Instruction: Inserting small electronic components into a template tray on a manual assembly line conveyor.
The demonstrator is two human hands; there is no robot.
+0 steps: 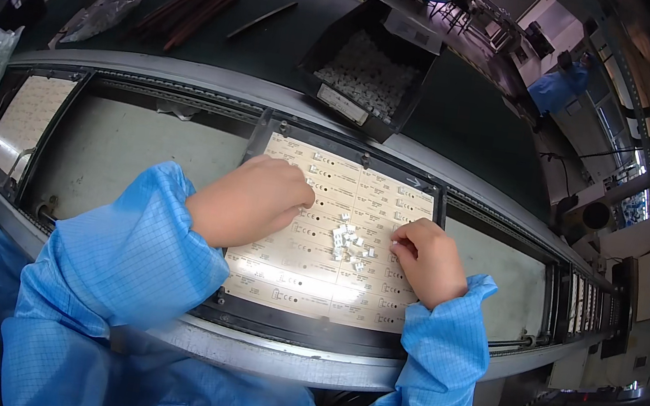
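conveyor rail (262, 352) | black carrier frame (307, 329) | tan circuit panel (341, 205) | loose white parts (349, 240) on panel

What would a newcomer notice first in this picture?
Two hands, left hand and right hand, rest on a beige circuit panel in a black frame at the centre, with a small pile of white parts between them. Behind, a black bin holds more white parts.

Tan circuit panel (331, 279) flat in carrier, loose white connectors (349, 240) piled centre
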